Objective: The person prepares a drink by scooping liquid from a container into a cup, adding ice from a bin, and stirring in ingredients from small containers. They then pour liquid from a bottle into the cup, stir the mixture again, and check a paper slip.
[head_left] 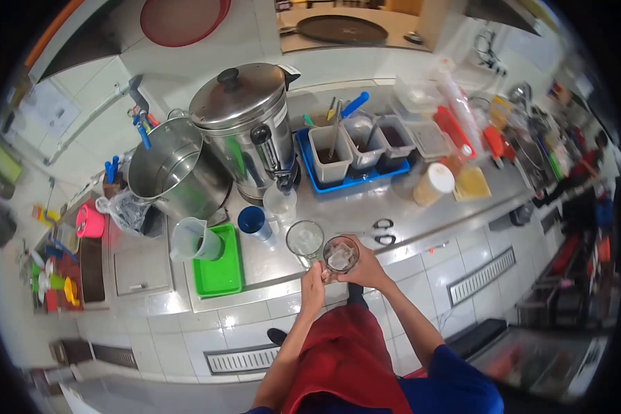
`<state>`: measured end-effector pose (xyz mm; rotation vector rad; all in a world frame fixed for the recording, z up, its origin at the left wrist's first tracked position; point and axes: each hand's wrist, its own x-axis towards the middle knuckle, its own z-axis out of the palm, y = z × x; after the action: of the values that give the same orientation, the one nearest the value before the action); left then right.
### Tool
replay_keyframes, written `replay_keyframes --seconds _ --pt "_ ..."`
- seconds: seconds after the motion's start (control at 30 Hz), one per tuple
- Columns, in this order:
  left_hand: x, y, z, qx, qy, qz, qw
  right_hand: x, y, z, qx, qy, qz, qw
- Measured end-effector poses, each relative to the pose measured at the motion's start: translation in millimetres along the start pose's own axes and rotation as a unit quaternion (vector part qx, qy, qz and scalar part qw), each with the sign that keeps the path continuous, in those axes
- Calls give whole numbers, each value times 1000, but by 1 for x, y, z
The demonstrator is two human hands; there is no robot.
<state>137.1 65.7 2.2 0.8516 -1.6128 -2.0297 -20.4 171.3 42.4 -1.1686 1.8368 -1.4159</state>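
At the front edge of the steel counter, my left hand (313, 286) is closed at the near side of a clear glass mug (305, 239), apparently on its handle. Pale ice or liquid shows inside that mug. My right hand (367, 268) wraps round a second glass (341, 254) that contains ice cubes. The two glasses are side by side, close together. Beyond them stand a blue cup (254, 222) and a clear plastic cup (279, 201), the latter below the spout of a steel urn (245, 131).
A green tray (217, 276) with a plastic measuring jug (195, 240) is at the left, near a large steel pot (176, 172). A blue tray (317, 181) bears several containers. Scissors (383, 232) and a white-lidded jar (433, 185) lie to the right.
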Motion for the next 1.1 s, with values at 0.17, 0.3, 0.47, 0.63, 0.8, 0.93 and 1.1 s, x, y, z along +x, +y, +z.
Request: replay_keyframes --seconds 0.17,0.3,0.47,0.63,0.8,0.93,1.1 --pt "49 -4 64 40 19 45 998 32 30 -72 -16 -36 43 998" --pt "73 -30 86 -21 35 48 998 66 53 -102 -29 -99 29 994" --pt "82 -35 85 7 45 84 995 95 60 -117 17 -167 23 986" --pt "71 -15 58 120 8 113 986 115 67 -134 -10 -153 28 988" --pt "54 -14 35 156 -29 65 985 120 98 -139 35 -56 36 997" --pt "58 -23 18 146 -47 75 985 110 92 -127 -56 47 9 997" --pt "49 -24 4 185 87 68 977 63 69 -192 -535 231 110 805"
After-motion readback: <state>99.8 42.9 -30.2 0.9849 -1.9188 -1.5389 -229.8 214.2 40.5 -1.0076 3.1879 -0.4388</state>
